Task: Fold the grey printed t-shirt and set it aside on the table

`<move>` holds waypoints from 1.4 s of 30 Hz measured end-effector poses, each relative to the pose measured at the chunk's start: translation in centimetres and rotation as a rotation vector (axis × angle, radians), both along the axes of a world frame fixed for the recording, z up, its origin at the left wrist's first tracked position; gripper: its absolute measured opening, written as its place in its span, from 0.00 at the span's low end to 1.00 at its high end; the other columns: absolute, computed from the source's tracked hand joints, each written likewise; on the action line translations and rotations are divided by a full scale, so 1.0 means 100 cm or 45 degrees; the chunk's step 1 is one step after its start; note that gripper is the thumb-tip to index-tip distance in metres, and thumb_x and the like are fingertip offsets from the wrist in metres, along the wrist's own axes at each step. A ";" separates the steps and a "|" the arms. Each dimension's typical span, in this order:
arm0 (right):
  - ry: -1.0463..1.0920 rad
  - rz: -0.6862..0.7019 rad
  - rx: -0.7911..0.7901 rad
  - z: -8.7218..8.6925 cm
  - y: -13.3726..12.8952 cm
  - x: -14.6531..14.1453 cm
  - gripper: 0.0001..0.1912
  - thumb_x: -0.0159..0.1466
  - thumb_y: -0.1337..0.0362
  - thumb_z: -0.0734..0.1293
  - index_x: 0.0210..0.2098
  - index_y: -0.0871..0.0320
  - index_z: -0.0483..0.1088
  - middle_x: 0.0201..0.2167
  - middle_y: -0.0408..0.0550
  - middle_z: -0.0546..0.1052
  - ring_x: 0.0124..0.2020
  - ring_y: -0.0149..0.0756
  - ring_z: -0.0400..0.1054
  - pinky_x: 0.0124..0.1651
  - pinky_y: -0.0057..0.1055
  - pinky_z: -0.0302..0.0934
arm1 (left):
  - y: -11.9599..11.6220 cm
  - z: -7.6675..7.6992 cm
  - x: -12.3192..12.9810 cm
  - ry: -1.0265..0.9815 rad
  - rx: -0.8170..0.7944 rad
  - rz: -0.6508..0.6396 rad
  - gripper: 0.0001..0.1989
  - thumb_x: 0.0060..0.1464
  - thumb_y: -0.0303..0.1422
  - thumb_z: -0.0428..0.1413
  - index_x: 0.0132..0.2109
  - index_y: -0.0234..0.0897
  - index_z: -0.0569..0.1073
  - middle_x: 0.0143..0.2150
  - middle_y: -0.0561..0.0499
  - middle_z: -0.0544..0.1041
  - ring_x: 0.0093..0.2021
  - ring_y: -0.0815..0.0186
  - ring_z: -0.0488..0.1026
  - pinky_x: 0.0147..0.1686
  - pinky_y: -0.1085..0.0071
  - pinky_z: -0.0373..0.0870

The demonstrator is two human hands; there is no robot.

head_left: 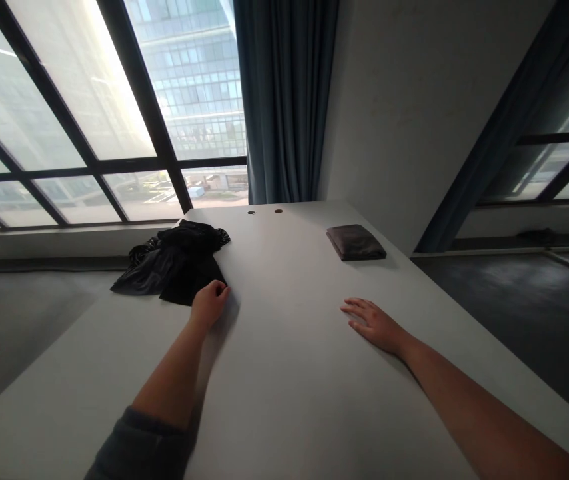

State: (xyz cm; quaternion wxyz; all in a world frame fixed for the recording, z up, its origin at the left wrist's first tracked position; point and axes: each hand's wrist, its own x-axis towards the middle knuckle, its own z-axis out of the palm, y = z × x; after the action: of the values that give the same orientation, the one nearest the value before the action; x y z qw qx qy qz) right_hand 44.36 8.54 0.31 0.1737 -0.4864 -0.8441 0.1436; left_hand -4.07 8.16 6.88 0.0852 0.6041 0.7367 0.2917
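Your left hand (210, 301) is at the lower right corner of the black clothes (179, 257), left of centre in the frame. Its fingers are curled in, and thumb and forefinger appear to pinch the fabric at that corner, though the fingertips are too small to show how much cloth they have. The clothes lie in a loose heap on the white table (284, 373), bunched at the top and flatter toward you, with a straight edge running down to your fingers.

Your right hand (369, 325) is right of centre, palm down with the fingers spread. It grasps nothing; whether it rests on the table or hovers just over it, you cannot tell from this view. It is well apart from the clothes and nearer to the folded cloth (357, 242), which sits as a neat dark square above it, toward the table's right edge.

The step in hand looks like taking hold of the clothes by one corner. From here, a good move calls for a secure pinch on a single layer, so that the bunched part does not drag along, and for the right hand to cross leftward if a second grip is wanted. The tabletop between your hands gives room to spread fabric.
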 end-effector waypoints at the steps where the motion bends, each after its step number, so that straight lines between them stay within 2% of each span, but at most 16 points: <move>1: 0.002 0.000 0.004 -0.001 0.000 0.000 0.26 0.70 0.53 0.63 0.62 0.55 0.76 0.68 0.57 0.71 0.70 0.53 0.63 0.73 0.53 0.55 | -0.006 0.000 0.020 -0.032 -0.028 -0.067 0.09 0.62 0.38 0.57 0.35 0.40 0.72 0.31 0.52 0.76 0.33 0.63 0.72 0.33 0.69 0.58; 5: 0.030 0.005 0.036 -0.003 0.002 0.001 0.25 0.69 0.54 0.63 0.61 0.55 0.77 0.66 0.56 0.72 0.69 0.51 0.64 0.73 0.52 0.56 | -0.042 0.001 0.098 -0.150 -0.156 -0.349 0.09 0.60 0.35 0.58 0.33 0.39 0.70 0.29 0.54 0.73 0.30 0.66 0.68 0.32 0.70 0.57; 9: 0.096 0.025 0.087 -0.006 0.004 0.003 0.22 0.70 0.55 0.63 0.57 0.55 0.79 0.64 0.56 0.75 0.67 0.51 0.66 0.72 0.52 0.59 | -0.087 0.011 0.156 -0.403 -0.394 -0.833 0.10 0.58 0.35 0.60 0.32 0.39 0.67 0.27 0.57 0.69 0.28 0.70 0.64 0.30 0.72 0.57; 12: 0.145 0.042 0.137 -0.009 0.005 0.003 0.20 0.69 0.57 0.64 0.54 0.55 0.80 0.62 0.56 0.76 0.67 0.52 0.66 0.72 0.54 0.58 | -0.114 0.027 0.172 -0.603 -0.537 -1.185 0.13 0.57 0.39 0.63 0.35 0.38 0.69 0.29 0.58 0.69 0.28 0.72 0.62 0.30 0.74 0.60; 15: 0.177 0.072 0.162 -0.010 0.003 0.000 0.18 0.69 0.58 0.64 0.53 0.55 0.81 0.60 0.56 0.77 0.68 0.53 0.64 0.72 0.56 0.57 | -0.122 0.039 0.165 -0.678 -0.678 -1.354 0.15 0.60 0.45 0.61 0.36 0.38 0.70 0.30 0.55 0.74 0.28 0.71 0.67 0.29 0.74 0.63; 17: 0.190 0.106 0.158 -0.010 0.001 -0.003 0.18 0.69 0.59 0.64 0.53 0.54 0.81 0.60 0.55 0.77 0.68 0.52 0.64 0.72 0.56 0.57 | -0.114 0.039 0.151 -0.661 -0.687 -1.287 0.18 0.65 0.48 0.54 0.36 0.38 0.70 0.32 0.52 0.78 0.28 0.68 0.72 0.30 0.72 0.66; 18: 0.197 0.125 0.152 -0.009 0.000 -0.006 0.17 0.70 0.59 0.64 0.53 0.54 0.80 0.60 0.54 0.77 0.69 0.52 0.64 0.72 0.56 0.57 | -0.107 0.037 0.142 -0.587 -0.627 -1.174 0.19 0.67 0.48 0.51 0.36 0.39 0.70 0.32 0.51 0.79 0.29 0.67 0.73 0.31 0.71 0.67; 21: 0.233 0.175 0.132 -0.005 -0.004 -0.015 0.16 0.70 0.59 0.64 0.52 0.53 0.80 0.60 0.54 0.78 0.68 0.51 0.64 0.72 0.56 0.57 | -0.078 0.022 0.115 -0.168 -0.298 -0.605 0.16 0.68 0.44 0.51 0.37 0.40 0.73 0.33 0.49 0.80 0.33 0.62 0.76 0.37 0.66 0.70; 24: 0.286 0.240 0.101 0.004 -0.009 -0.030 0.16 0.71 0.58 0.64 0.52 0.53 0.80 0.59 0.54 0.78 0.67 0.50 0.66 0.72 0.56 0.57 | -0.052 0.001 0.092 0.135 -0.013 -0.205 0.12 0.67 0.39 0.55 0.51 0.40 0.77 0.51 0.43 0.80 0.52 0.53 0.77 0.53 0.59 0.71; 27: 0.330 0.330 0.036 0.014 -0.021 -0.055 0.18 0.73 0.57 0.64 0.58 0.52 0.77 0.60 0.54 0.77 0.67 0.48 0.66 0.72 0.54 0.57 | -0.037 -0.018 0.081 0.300 0.032 -0.155 0.26 0.65 0.42 0.58 0.67 0.43 0.70 0.67 0.40 0.72 0.66 0.49 0.69 0.64 0.55 0.65; 30: 0.340 0.456 -0.020 0.021 -0.040 -0.088 0.26 0.71 0.53 0.69 0.66 0.52 0.71 0.66 0.56 0.71 0.69 0.49 0.62 0.73 0.52 0.57 | -0.032 -0.025 0.080 0.343 -0.155 -0.213 0.32 0.65 0.42 0.58 0.72 0.43 0.64 0.65 0.40 0.73 0.64 0.48 0.71 0.63 0.56 0.66; 32: 0.289 0.554 -0.030 0.022 -0.053 -0.109 0.31 0.66 0.54 0.73 0.67 0.53 0.70 0.68 0.57 0.70 0.70 0.51 0.61 0.73 0.52 0.56 | -0.031 -0.022 0.080 0.330 -0.213 -0.185 0.32 0.64 0.37 0.56 0.73 0.41 0.62 0.63 0.40 0.76 0.62 0.51 0.74 0.61 0.59 0.69; 35: 0.173 0.629 -0.016 0.022 -0.070 -0.132 0.27 0.64 0.60 0.75 0.62 0.55 0.76 0.65 0.57 0.72 0.67 0.52 0.64 0.71 0.50 0.58 | -0.034 -0.008 0.071 0.345 -0.371 -0.089 0.25 0.62 0.35 0.53 0.66 0.40 0.70 0.55 0.41 0.82 0.55 0.51 0.79 0.53 0.60 0.73; 38: 0.120 0.647 -0.009 0.026 -0.079 -0.139 0.21 0.65 0.63 0.74 0.57 0.55 0.79 0.60 0.55 0.75 0.60 0.48 0.71 0.65 0.44 0.65 | -0.039 0.006 0.049 0.427 -0.641 -0.050 0.16 0.61 0.39 0.52 0.48 0.39 0.80 0.50 0.38 0.84 0.52 0.46 0.81 0.47 0.58 0.75; 40: 0.101 0.685 -0.026 0.032 -0.079 -0.135 0.15 0.64 0.65 0.74 0.51 0.55 0.81 0.54 0.53 0.79 0.54 0.44 0.74 0.60 0.40 0.67 | -0.043 0.013 0.035 0.447 -0.757 -0.036 0.15 0.60 0.41 0.53 0.41 0.38 0.82 0.48 0.36 0.84 0.51 0.44 0.81 0.44 0.58 0.75; 42: 0.080 0.731 -0.096 0.040 -0.078 -0.129 0.10 0.63 0.69 0.73 0.43 0.54 0.82 0.46 0.49 0.80 0.46 0.39 0.76 0.54 0.35 0.69 | -0.048 0.018 0.026 0.450 -0.759 0.028 0.17 0.60 0.45 0.55 0.38 0.38 0.82 0.44 0.35 0.84 0.48 0.43 0.81 0.43 0.57 0.75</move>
State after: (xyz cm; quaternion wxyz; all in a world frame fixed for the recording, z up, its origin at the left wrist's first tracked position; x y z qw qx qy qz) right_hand 31.44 0.70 4.35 0.1340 -0.2290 -0.9355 0.2332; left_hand -1.51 3.36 8.67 0.1259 0.5858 0.7994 -0.0448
